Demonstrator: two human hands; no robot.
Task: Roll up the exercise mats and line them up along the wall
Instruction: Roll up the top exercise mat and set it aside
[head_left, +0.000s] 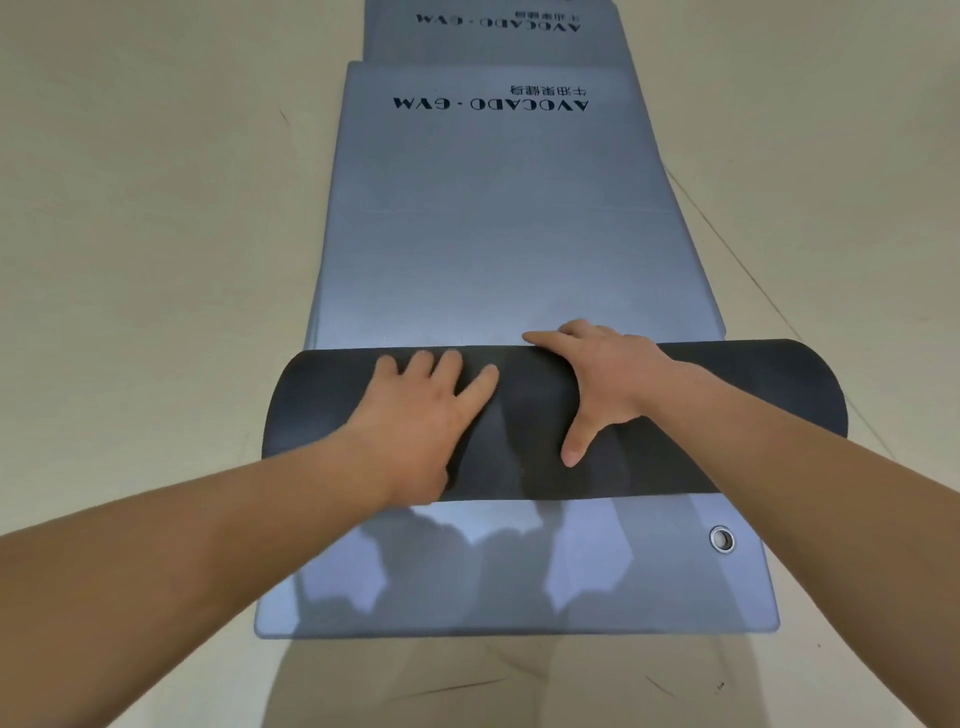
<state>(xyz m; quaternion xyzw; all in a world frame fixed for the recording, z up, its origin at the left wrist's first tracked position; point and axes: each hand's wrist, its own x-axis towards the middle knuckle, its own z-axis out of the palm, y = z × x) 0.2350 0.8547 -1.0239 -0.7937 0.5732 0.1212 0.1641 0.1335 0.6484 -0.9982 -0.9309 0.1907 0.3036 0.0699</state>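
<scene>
A grey exercise mat (493, 234) printed "AVOCADO - GYM" lies lengthwise on the floor. Its near end is rolled into a thick roll (753, 405) that shows the dark underside. My left hand (426, 410) lies flat on top of the roll, left of its middle, with the fingers straight. My right hand (608, 374) rests on the roll's middle. Its fingers reach over the far crest and its thumb is spread toward me. Another flat grey mat (467, 597) lies under the roll and sticks out toward me.
The lower mat has a metal eyelet (722, 539) near its right front corner. A further grey mat (493, 41) with the same print lies flat beyond the far end. Beige floor (130, 234) stretches on both sides. No wall is in view.
</scene>
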